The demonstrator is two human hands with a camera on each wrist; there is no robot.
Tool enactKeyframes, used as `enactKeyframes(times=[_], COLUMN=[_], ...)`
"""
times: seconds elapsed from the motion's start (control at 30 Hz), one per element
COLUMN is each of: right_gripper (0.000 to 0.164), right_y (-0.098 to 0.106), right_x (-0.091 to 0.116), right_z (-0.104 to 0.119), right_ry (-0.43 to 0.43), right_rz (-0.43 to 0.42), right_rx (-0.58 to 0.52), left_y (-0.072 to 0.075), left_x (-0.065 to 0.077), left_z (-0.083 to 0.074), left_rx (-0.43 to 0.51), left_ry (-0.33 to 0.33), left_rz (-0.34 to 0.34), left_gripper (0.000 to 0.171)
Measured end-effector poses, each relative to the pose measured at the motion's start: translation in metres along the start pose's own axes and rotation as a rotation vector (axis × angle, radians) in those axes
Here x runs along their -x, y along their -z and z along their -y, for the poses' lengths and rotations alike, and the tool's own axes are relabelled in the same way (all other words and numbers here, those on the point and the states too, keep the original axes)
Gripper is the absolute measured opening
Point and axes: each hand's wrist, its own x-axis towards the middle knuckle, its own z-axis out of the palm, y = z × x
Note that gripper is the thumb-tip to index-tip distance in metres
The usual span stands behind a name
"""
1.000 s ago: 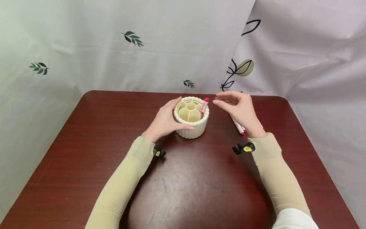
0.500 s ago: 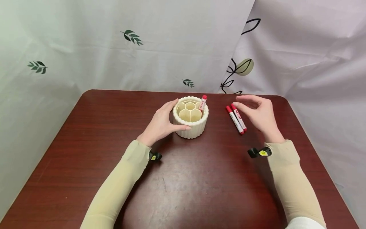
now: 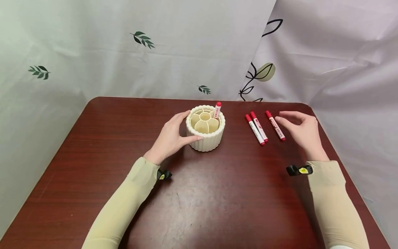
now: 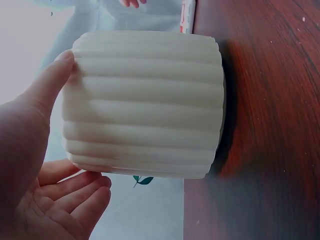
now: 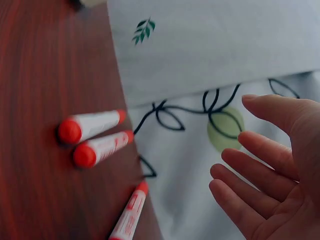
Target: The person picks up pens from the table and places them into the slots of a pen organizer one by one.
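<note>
A cream, ribbed pen holder with petal-shaped compartments stands upright on the table. One red-capped marker leans in a compartment on its far right side. My left hand holds the holder from the left, thumb at the near rim and fingers round the far side; the left wrist view shows the thumb against the rim. To the right lie two markers side by side, a white one and a red-labelled one. Near a third marker, my right hand hovers with relaxed fingers, holding nothing.
The dark red wooden table has its far edge against a pale curtain with leaf prints. Black wrist cameras sit on both wrists, the right one hanging above the table.
My right hand has moved right from beside the pen holder, past the two markers, uncovering the third. My left hand stays on the holder, which has shifted slightly left in view.
</note>
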Motion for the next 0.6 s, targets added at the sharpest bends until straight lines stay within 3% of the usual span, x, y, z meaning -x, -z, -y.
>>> enactKeyframes(times=[0.33,0.6], right_gripper=[0.047,0.05], right_y=[0.005,0.004], right_x=[0.003,0.004], right_z=[-0.023,-0.035], right_ry=[-0.04,-0.023], right_rz=[0.029,0.054], right_rx=[0.095,0.153], left_y=[-0.002,-0.009], left_x=[-0.009,-0.02], left_z=[0.002,0.001], left_rx=[0.019,0.035], left_ry=[-0.012,0.02], left_rz=[0.011,0.023], left_gripper=[0.111,0.122])
